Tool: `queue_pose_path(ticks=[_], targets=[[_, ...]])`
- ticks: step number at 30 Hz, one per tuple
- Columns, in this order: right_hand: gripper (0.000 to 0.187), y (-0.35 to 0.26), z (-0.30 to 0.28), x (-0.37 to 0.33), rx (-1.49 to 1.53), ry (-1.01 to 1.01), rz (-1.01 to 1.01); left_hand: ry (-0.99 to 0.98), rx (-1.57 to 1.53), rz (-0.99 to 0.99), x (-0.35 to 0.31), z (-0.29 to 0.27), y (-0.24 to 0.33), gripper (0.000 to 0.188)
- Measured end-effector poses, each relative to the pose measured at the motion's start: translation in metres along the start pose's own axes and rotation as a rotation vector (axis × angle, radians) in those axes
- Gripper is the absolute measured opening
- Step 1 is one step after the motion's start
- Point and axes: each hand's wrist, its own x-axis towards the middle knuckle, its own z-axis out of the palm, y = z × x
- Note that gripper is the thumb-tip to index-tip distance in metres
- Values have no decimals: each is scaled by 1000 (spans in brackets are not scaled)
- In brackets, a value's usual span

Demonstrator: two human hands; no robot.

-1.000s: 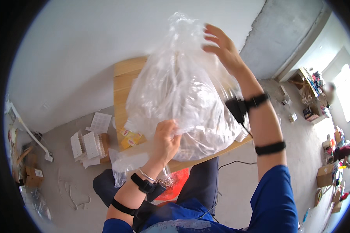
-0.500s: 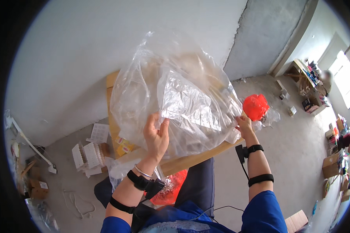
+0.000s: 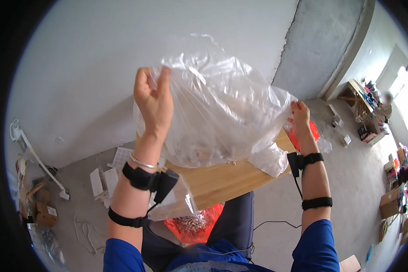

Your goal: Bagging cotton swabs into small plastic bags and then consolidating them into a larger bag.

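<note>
A large clear plastic bag [image 3: 226, 109] is held up and spread over the wooden table [image 3: 217, 183]. My left hand [image 3: 154, 102] is closed on its upper left edge, thumb and fingers pinching the film. On the right side, my right hand [image 3: 302, 119] pinches the bag's other edge. The lower part of the bag rests on the tabletop, and small items show faintly through it. Beside it, under my right hand, lies a crumpled piece of whitish plastic [image 3: 272, 159]. Another clear bag [image 3: 179, 199] hangs over the table's front left edge.
Below the table edge, between my legs, sits a red bag [image 3: 195, 224] of small shiny pieces. Another red bag [image 3: 315, 130] shows behind my right hand. White cartons [image 3: 103, 183] stand on the floor at left. A wall rises behind the table. Other people are far right.
Both hands have risen and moved away from me, lifting the bag's near edge up. More of the tabletop and the whitish plastic now show.
</note>
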Motion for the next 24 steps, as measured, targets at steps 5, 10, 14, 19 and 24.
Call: queue_pose_path(ticks=[5, 10, 14, 19, 24], targets=[[17, -50, 16, 29, -14, -44, -94, 102, -101, 19, 44, 0, 2, 30], [19, -102, 44, 37, 47, -15, -147, 115, -99, -7, 85, -15, -7, 31], [18, -124, 52, 56, 111, 25, -182, 97, -109, -52, 105, -18, -30, 33], [18, -136, 57, 72, 99, 38, -177, 63, -76, -58, 112, -20, -48, 33], [23, -170, 59, 83, 94, 83, -261, 20, -90, -84, 135, -17, -38, 18]])
